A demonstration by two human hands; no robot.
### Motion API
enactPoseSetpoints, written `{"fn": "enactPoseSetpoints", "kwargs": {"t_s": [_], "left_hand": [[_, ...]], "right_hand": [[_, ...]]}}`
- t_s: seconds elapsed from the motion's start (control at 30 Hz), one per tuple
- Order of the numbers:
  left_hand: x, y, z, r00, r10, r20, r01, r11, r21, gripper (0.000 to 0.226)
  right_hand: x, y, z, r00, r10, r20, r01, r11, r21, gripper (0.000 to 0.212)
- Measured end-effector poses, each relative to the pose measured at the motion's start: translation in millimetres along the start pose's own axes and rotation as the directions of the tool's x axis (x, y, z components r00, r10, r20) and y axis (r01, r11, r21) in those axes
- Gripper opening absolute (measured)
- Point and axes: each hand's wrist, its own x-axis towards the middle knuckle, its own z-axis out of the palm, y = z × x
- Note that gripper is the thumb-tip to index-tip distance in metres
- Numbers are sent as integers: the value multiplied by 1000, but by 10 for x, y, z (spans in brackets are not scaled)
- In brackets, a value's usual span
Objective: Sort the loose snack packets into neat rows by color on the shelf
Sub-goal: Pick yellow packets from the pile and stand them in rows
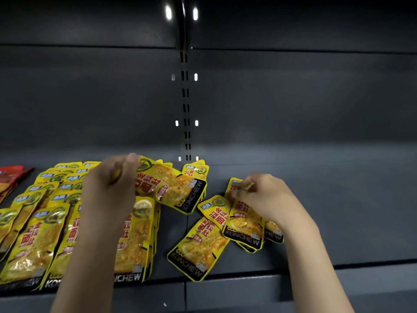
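Observation:
Yellow snack packets lie in overlapping rows [33, 224] on the left of the dark shelf [338, 211]. My left hand [108, 184] is raised above them and pinches the top corner of a yellow packet [162, 184] that hangs tilted in the air. To the right, my right hand [264, 197] pinches the top of one packet in a loose pile of yellow packets [243, 224]. One more yellow packet [200, 242] lies askew near the shelf's front edge.
Red packets [11, 177] sit at the far left edge. The slotted upright [186, 98] divides the shelf's back panel. The right part of the shelf holds nothing. The front lip [248, 288] runs below the packets.

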Motion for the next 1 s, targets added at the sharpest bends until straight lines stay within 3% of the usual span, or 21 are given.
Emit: {"fn": "enactPoseSetpoints", "kwargs": {"t_s": [0.07,0.13,0.2,0.3,0.57,0.73,0.87,1.0], "left_hand": [[-24,-20,-25,983,-175,60,183,964,-194,30],[-20,-42,-39,952,-273,137,302,912,-277,26],[-12,-70,-39,940,-291,178,333,892,-306,15],[-5,-119,-21,932,-294,212,349,884,-311,36],[-9,-152,61,939,-285,194,337,879,-337,54],[1,-140,60,947,-282,153,319,879,-354,68],[-12,-132,56,959,-264,107,285,872,-398,73],[-70,-120,43,964,-244,103,264,873,-410,67]], "right_hand": [[0,-10,-23,991,111,-81,-118,989,-84,39],[-12,-6,-47,972,202,-117,-218,966,-136,56],[-20,18,-33,966,249,-72,-258,949,-184,68],[-32,49,25,963,268,8,-258,935,-241,81],[-78,-2,41,971,235,36,-226,960,-165,70],[-116,-32,56,964,265,11,-259,949,-182,80],[-140,-73,26,960,275,48,-261,946,-193,79],[-184,-80,17,956,284,77,-279,958,-71,75]]}}
